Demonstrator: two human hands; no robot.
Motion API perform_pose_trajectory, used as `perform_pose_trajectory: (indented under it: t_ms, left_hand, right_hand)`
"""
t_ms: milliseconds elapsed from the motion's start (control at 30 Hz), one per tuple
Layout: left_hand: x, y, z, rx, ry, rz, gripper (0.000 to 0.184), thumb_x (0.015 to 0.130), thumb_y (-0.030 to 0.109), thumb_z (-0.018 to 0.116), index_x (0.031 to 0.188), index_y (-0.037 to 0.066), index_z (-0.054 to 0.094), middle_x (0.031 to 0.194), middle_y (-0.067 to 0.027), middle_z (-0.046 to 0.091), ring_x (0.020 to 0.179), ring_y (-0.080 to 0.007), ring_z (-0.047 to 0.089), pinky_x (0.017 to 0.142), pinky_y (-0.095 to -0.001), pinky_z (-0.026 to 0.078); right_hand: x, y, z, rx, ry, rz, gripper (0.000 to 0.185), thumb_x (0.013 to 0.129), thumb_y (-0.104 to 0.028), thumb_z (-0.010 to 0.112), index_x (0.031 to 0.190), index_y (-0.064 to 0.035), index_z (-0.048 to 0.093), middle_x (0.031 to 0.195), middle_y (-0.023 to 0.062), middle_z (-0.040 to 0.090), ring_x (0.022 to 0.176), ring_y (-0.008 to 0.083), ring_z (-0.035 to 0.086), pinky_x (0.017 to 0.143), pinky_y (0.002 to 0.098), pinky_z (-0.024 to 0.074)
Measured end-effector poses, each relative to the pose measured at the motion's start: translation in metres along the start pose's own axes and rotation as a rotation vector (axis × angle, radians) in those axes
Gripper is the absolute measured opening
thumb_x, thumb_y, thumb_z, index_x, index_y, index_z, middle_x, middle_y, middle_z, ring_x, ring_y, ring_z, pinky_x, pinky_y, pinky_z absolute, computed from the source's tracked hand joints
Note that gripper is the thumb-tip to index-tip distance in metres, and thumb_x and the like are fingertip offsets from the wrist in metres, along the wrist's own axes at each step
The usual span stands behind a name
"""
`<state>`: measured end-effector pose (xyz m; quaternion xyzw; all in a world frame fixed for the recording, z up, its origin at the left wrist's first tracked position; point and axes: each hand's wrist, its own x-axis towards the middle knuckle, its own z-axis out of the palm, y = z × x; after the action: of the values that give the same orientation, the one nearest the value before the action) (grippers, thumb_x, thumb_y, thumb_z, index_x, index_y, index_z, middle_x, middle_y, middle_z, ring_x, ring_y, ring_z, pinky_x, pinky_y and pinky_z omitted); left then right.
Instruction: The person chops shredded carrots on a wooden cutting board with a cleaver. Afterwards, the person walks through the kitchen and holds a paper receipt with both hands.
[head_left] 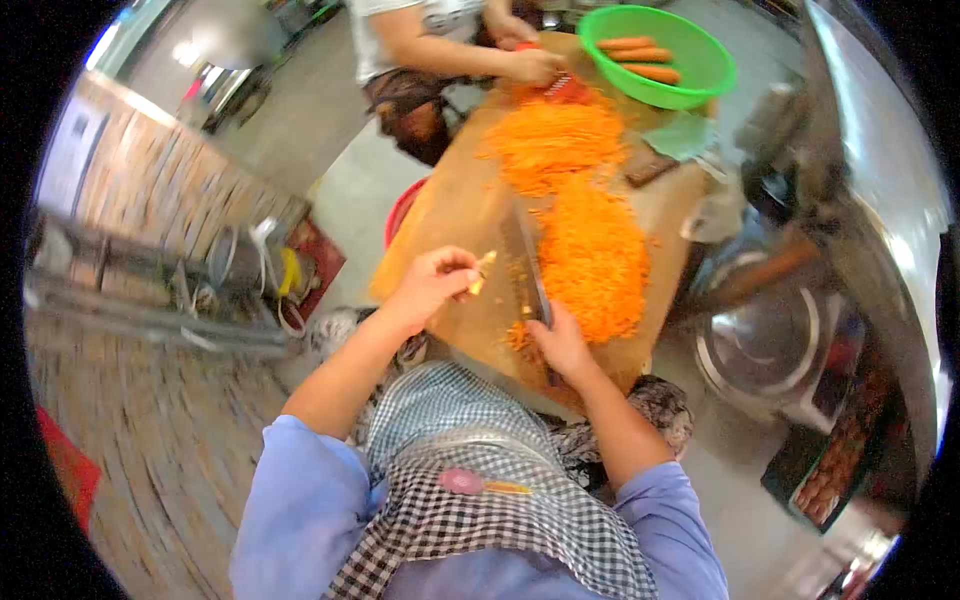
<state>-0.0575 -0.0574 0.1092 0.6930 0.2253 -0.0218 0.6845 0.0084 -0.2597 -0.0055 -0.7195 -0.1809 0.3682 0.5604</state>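
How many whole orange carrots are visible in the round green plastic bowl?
3 in the green bowl: the far carrot, the middle carrot, the near carrot; others may be hidden.

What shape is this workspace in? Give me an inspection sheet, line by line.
Surface: tan board, partly covered with orange shreds.
Job's things: nearer heap and farther heap of shreds; knife; small yellow piece.
Clutter: pale green item and brown block, both blurred.
Hands: left hand pinches the yellow piece; right hand grips the knife.
Cables: nothing seen that is clearly one.
Surroundings: green basin holding whole carrots, far end; co-worker's hand beyond the farther heap.
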Motion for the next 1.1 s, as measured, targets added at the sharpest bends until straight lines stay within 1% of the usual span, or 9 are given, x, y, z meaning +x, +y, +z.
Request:
perform_pose_trajectory:
  t_ms: [100, 200, 400, 633, 667, 767, 900, 1000, 1100]
  left_hand:
    - [-0.043, -0.036, -0.057, -0.219, 0.306, -0.072, 0.019, 0.085, 0.016, 0.062, 0.099, 0.004, 0.057, 0.079, -0.0019, 0.059, 0.068, -0.0114, 0.057, 0.062, -0.0240, 0.047]
    - [-0.080, -0.054, -0.100, -0.438, 0.503, -0.077, 0.020, 0.086, 0.015, 0.060, 0.103, 0.005, 0.054, 0.082, -0.0021, 0.059, 0.069, -0.0127, 0.057, 0.061, -0.0248, 0.047]
    - [-0.112, -0.092, -0.153, -0.698, 0.656, 0.009, 0.019, 0.085, 0.013, 0.061, 0.102, 0.007, 0.053, 0.084, -0.0033, 0.060, 0.073, -0.0152, 0.059, 0.062, -0.0270, 0.047]
    - [-0.090, -0.118, -0.152, -0.819, 0.441, 0.002, 0.019, 0.086, 0.010, 0.059, 0.103, 0.006, 0.055, 0.089, -0.0057, 0.060, 0.078, -0.0174, 0.059, 0.065, -0.0284, 0.047]
    - [-0.090, -0.122, -0.153, -0.826, 0.406, 0.014, 0.020, 0.086, 0.010, 0.059, 0.105, 0.006, 0.054, 0.091, -0.0062, 0.060, 0.079, -0.0174, 0.058, 0.065, -0.0282, 0.047]
    - [-0.086, -0.149, -0.155, -0.802, 0.409, 0.013, 0.025, 0.087, 0.011, 0.056, 0.111, 0.005, 0.050, 0.096, -0.0054, 0.059, 0.081, -0.0147, 0.057, 0.064, -0.0288, 0.044]
    - [-0.084, -0.152, -0.132, -0.715, 0.351, -0.103, 0.017, 0.087, 0.012, 0.056, 0.103, 0.007, 0.053, 0.087, -0.0028, 0.059, 0.073, -0.0142, 0.057, 0.062, -0.0272, 0.046]
    - [-0.079, -0.142, -0.105, -0.723, 0.250, -0.235, 0.012, 0.087, 0.010, 0.057, 0.098, 0.007, 0.054, 0.082, -0.0038, 0.060, 0.069, -0.0149, 0.057, 0.060, -0.0277, 0.046]
    - [-0.074, -0.150, -0.078, -0.699, 0.116, -0.322, 0.011, 0.086, 0.010, 0.059, 0.096, 0.007, 0.055, 0.080, -0.0040, 0.059, 0.068, -0.0151, 0.057, 0.060, -0.0280, 0.046]
  right_hand:
    - [-0.019, -0.026, -0.001, 0.016, 0.018, 0.142, 0.032, 0.084, -0.008, 0.057, 0.113, 0.0009, 0.047, 0.087, 0.0174, 0.059, 0.079, 0.0290, 0.060, 0.073, 0.0381, 0.0478]
    - [-0.013, 0.020, 0.012, -0.213, 0.126, -0.191, 0.026, 0.089, -0.008, 0.052, 0.113, -0.0001, 0.044, 0.069, 0.0074, 0.050, 0.054, 0.0159, 0.051, 0.049, 0.0315, 0.0422]
    - [-0.032, 0.002, 0.026, -0.481, 0.163, -0.184, 0.025, 0.088, -0.008, 0.054, 0.111, 0.0000, 0.044, 0.072, 0.0112, 0.050, 0.064, 0.0212, 0.052, 0.058, 0.0345, 0.0420]
    - [-0.040, 0.001, 0.032, -0.538, 0.250, -0.082, 0.029, 0.086, -0.011, 0.057, 0.111, -0.0004, 0.046, 0.082, 0.0163, 0.057, 0.073, 0.0296, 0.058, 0.067, 0.0383, 0.0448]
    - [-0.036, 0.018, 0.031, -0.516, 0.300, -0.247, 0.035, 0.083, -0.011, 0.059, 0.115, -0.0016, 0.046, 0.086, 0.0230, 0.059, 0.082, 0.0417, 0.058, 0.071, 0.0440, 0.0464]
    - [-0.043, 0.013, 0.030, -0.484, 0.324, -0.111, 0.033, 0.082, -0.015, 0.059, 0.110, -0.0033, 0.046, 0.088, 0.0270, 0.058, 0.082, 0.0442, 0.057, 0.069, 0.0475, 0.0460]
    - [-0.048, 0.014, 0.032, -0.464, 0.311, -0.073, 0.031, 0.082, -0.016, 0.060, 0.105, -0.0022, 0.045, 0.084, 0.0261, 0.058, 0.081, 0.0438, 0.058, 0.068, 0.0479, 0.0455]
    - [-0.051, 0.006, 0.036, -0.393, 0.317, -0.071, 0.027, 0.084, -0.013, 0.060, 0.104, -0.0007, 0.046, 0.080, 0.0182, 0.053, 0.073, 0.0306, 0.054, 0.066, 0.0399, 0.0434]
    - [-0.049, 0.017, 0.039, -0.332, 0.356, -0.125, 0.028, 0.084, -0.013, 0.060, 0.105, -0.0012, 0.046, 0.078, 0.0168, 0.052, 0.072, 0.0298, 0.054, 0.065, 0.0391, 0.0433]
